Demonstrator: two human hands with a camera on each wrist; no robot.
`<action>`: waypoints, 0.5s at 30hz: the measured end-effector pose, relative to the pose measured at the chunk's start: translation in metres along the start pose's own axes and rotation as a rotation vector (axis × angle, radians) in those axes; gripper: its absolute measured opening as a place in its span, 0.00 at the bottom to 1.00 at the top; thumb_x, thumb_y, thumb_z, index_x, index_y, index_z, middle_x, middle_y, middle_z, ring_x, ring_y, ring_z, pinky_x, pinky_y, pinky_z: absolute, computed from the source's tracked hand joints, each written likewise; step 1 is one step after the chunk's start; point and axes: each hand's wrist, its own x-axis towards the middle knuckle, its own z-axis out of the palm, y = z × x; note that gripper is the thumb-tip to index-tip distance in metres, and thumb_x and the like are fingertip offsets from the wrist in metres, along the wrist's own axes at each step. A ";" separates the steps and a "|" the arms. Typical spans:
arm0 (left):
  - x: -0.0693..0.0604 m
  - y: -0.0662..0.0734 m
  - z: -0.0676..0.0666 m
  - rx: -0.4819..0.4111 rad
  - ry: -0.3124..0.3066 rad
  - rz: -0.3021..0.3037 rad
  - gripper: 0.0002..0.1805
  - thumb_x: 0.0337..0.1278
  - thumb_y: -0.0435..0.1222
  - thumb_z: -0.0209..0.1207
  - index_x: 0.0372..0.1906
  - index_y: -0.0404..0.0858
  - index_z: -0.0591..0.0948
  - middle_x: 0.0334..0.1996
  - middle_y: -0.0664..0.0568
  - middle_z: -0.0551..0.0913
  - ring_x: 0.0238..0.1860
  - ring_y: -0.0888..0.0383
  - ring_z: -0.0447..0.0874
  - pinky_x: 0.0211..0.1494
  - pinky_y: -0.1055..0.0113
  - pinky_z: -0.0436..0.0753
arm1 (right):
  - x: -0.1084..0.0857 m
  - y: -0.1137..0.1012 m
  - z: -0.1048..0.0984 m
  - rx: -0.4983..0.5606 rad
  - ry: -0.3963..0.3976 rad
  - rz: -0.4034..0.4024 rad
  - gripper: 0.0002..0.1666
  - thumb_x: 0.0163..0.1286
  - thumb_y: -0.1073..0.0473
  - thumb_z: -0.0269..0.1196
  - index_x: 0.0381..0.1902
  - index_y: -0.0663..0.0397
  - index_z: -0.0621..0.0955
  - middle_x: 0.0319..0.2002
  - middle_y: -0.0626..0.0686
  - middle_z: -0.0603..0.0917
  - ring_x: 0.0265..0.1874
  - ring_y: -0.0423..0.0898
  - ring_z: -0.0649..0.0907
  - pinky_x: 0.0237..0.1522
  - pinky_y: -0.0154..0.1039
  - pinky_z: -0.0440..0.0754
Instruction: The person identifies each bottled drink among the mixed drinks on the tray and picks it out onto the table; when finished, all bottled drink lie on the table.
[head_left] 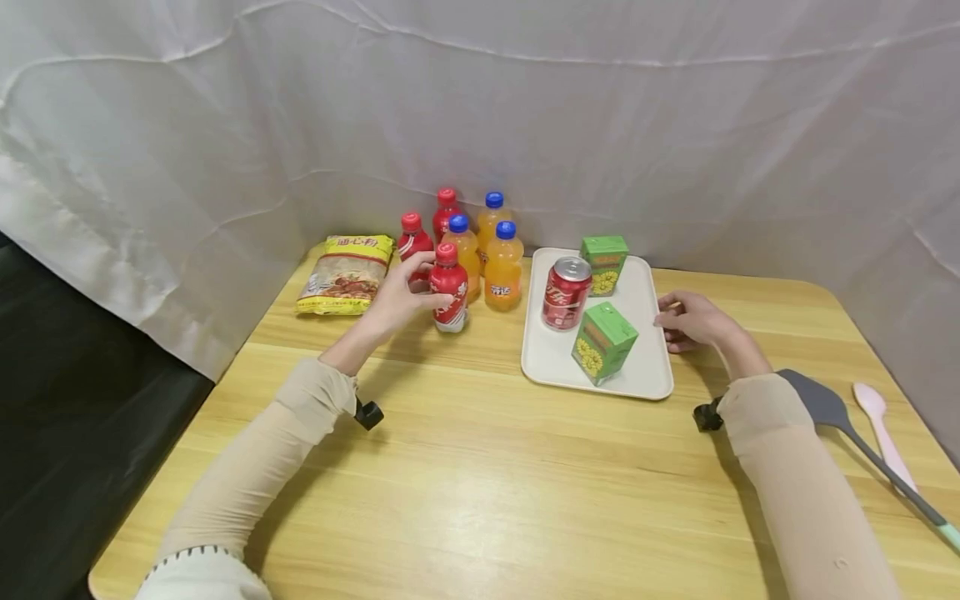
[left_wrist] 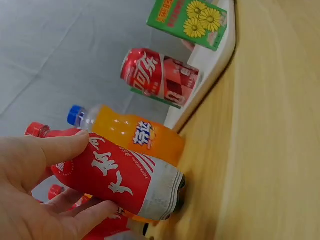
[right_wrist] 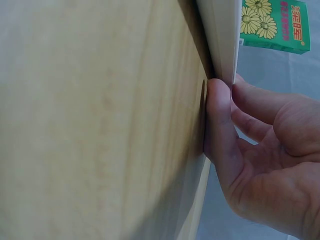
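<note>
My left hand grips a small red bottle with a red cap, thumb on the near side and fingers behind. In the head view it stands about upright; I cannot tell whether its base touches the table. On the right, my right hand pinches the side rim of a white tray between thumb and fingers. The tray holds a red soda can and two green drink cartons, one at the back and one in front.
Beside the held bottle stand two more red bottles and three orange soda bottles with blue caps. A yellow food packet lies at the back left. At the right are a grey spatula and a pink spoon. A grey cloth hangs behind.
</note>
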 end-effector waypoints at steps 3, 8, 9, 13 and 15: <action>0.001 -0.004 0.000 0.022 -0.008 0.000 0.34 0.62 0.27 0.70 0.72 0.36 0.72 0.63 0.34 0.78 0.65 0.37 0.82 0.73 0.45 0.80 | 0.000 -0.001 -0.001 -0.004 0.004 -0.002 0.34 0.83 0.60 0.55 0.77 0.70 0.57 0.46 0.56 0.74 0.36 0.41 0.80 0.37 0.35 0.90; 0.002 -0.004 -0.002 0.066 -0.023 0.006 0.34 0.62 0.27 0.71 0.72 0.37 0.72 0.62 0.35 0.78 0.65 0.36 0.83 0.71 0.45 0.82 | 0.000 -0.003 -0.002 -0.015 0.015 -0.001 0.34 0.83 0.60 0.55 0.77 0.70 0.57 0.46 0.56 0.74 0.36 0.41 0.80 0.37 0.35 0.90; 0.001 -0.003 -0.003 0.075 -0.023 0.009 0.34 0.62 0.27 0.71 0.72 0.36 0.72 0.62 0.35 0.79 0.65 0.36 0.83 0.71 0.45 0.82 | 0.001 -0.004 -0.002 -0.017 0.015 -0.001 0.34 0.83 0.60 0.55 0.77 0.70 0.58 0.46 0.56 0.74 0.36 0.41 0.80 0.37 0.35 0.90; -0.002 -0.006 -0.003 0.091 -0.019 0.023 0.37 0.63 0.27 0.70 0.75 0.35 0.70 0.66 0.34 0.77 0.66 0.34 0.82 0.72 0.45 0.81 | 0.004 -0.006 0.000 -0.018 0.013 -0.005 0.33 0.83 0.61 0.55 0.77 0.70 0.57 0.46 0.57 0.74 0.35 0.40 0.80 0.36 0.34 0.90; -0.005 -0.009 -0.002 0.097 -0.010 0.022 0.39 0.64 0.28 0.69 0.77 0.36 0.67 0.68 0.34 0.76 0.67 0.34 0.81 0.73 0.44 0.80 | 0.006 -0.005 0.000 -0.015 0.013 -0.003 0.33 0.83 0.61 0.54 0.77 0.71 0.57 0.47 0.57 0.74 0.35 0.40 0.80 0.36 0.34 0.90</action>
